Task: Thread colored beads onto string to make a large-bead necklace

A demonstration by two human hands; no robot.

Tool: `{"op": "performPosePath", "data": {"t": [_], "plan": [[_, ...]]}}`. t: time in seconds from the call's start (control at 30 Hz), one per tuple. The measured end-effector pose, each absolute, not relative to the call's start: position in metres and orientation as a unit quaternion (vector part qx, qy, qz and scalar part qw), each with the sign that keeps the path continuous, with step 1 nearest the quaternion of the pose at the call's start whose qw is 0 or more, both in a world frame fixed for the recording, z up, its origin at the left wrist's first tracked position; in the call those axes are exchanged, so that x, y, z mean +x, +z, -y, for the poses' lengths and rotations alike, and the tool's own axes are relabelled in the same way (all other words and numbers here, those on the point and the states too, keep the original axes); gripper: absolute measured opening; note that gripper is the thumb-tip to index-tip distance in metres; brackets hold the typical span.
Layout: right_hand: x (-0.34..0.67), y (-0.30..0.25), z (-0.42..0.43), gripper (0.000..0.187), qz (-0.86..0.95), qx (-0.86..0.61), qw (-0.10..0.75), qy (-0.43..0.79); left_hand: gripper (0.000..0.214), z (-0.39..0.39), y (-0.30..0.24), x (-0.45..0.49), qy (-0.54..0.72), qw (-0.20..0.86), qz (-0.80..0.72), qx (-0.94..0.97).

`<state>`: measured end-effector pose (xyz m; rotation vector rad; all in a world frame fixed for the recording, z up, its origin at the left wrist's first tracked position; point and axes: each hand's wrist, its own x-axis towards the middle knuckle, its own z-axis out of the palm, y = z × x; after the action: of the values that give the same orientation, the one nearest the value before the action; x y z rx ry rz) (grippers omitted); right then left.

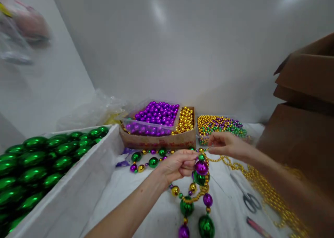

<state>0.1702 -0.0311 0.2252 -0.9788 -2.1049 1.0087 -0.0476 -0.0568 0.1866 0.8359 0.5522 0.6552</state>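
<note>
My left hand [179,164] is closed, thumb and fingers pinching the top of a bead garland [201,168]. The garland hangs below the fingers with purple, green and gold balls, the larger green ones [206,226] lower down. Its other part [153,162] lies across the white cloth behind my left wrist. Just to the right, my right hand [221,144] is pinched close to the left fingertips, at the garland's upper end. What those fingertips hold is too small to make out. A gold bead chain [223,158] runs rightward from near the garland.
Green ornaments fill a white-sided box [86,182] at left. Behind stand a tub of purple beads [158,114], gold beads [185,119] in a carton [156,142], and a tub of mixed beads [219,125]. Scissors [250,201], a red-handled tool [257,227] and cardboard boxes [294,130] are right.
</note>
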Motion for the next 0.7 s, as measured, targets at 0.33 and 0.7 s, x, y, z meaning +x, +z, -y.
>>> {"op": "performPosePath", "data": {"t": [0.33,0.7], "plan": [[0.165,0.073,0.147,0.022,0.578,-0.523,0.427,0.458,0.02,0.092,0.098,-0.027,0.215,0.876,-0.292,0.318],[0.151,0.026,0.146,0.033,0.814,-0.433,0.373,0.104,0.029,0.107,0.086,-0.022,0.12,0.748,-0.466,0.457]]}}
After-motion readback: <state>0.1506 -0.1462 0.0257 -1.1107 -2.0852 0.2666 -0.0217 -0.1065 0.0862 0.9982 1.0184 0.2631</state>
